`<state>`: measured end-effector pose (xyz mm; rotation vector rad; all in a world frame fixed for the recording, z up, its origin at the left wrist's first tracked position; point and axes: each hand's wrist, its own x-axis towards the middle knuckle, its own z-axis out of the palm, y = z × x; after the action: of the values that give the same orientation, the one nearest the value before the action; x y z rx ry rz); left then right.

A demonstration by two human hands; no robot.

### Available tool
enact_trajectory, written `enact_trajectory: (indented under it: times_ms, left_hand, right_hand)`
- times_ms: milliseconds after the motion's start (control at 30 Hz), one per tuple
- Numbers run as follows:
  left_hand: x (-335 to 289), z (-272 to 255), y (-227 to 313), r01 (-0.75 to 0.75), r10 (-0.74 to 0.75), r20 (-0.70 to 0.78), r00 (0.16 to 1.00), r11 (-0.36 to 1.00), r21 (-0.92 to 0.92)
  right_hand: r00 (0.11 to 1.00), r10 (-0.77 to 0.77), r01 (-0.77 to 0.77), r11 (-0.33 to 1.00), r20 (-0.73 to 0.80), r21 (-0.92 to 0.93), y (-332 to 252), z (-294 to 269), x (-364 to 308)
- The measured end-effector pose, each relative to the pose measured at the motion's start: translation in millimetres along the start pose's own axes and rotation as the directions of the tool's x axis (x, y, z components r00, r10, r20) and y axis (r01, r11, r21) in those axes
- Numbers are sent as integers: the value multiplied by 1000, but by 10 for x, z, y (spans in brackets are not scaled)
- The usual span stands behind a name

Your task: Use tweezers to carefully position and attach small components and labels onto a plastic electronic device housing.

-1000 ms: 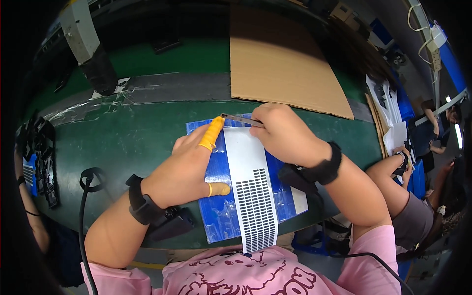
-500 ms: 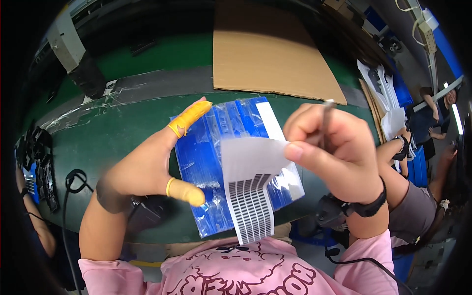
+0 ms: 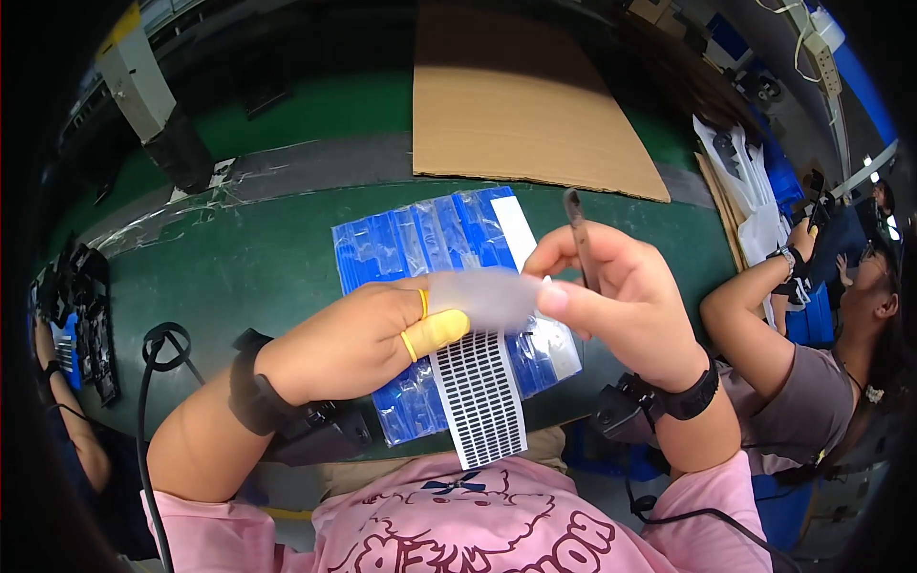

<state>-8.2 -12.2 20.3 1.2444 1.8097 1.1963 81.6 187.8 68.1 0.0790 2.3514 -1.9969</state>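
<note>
A white label sheet [image 3: 480, 401] with rows of small black labels hangs in front of me, its blank upper part smeared by motion. My left hand [image 3: 334, 344] pinches its left side, the thumb in a yellow finger cot lying on top. At the sheet's upper right edge is my right hand [image 3: 640, 310], its thumb against the paper. A slim dark metal tool [image 3: 580, 239] with a rounded end also sticks up from the right hand's fingers. Beneath the hands, blue pieces in clear plastic wrap [image 3: 382, 253] lie on the table, with a white strip [image 3: 514, 229] along their right side.
The green table [image 3: 220, 277] carries a large cardboard sheet [image 3: 525, 105] at the back. Black parts [image 3: 81, 315] are piled at the far left, near a black cable [image 3: 148, 420]. A co-worker's arm [image 3: 755, 301] reaches in at the right, beside white wrapped items [image 3: 750, 181].
My left hand has moved right and closed on the label sheet; before, its fingers were spread over the blue pieces. My right hand has shifted slightly left and down, and the metal tool shows more.
</note>
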Motion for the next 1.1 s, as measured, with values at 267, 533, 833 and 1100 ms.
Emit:
enact_trajectory:
  times_ms: [267,533,833,1100]
  left_hand:
    - [-118,36,11,-163,151,-114,982,981,-101]
    - [-240,54,514,-229,149,-229,962,897,-379]
    - [144,-28,470,-148,-180,-295,938,564,-812]
    - [220,-152,350,-171,-57,-203,978,343,-924]
  right_hand:
    - [941,249,-267,962,228,52,625,-34,-210]
    - [957,160,-200,968,242,153,587,-123,-254]
    - [958,245,-283,897,151,339,609,250,-587]
    - [939,337,-342,894,68,289,574,294,-463]
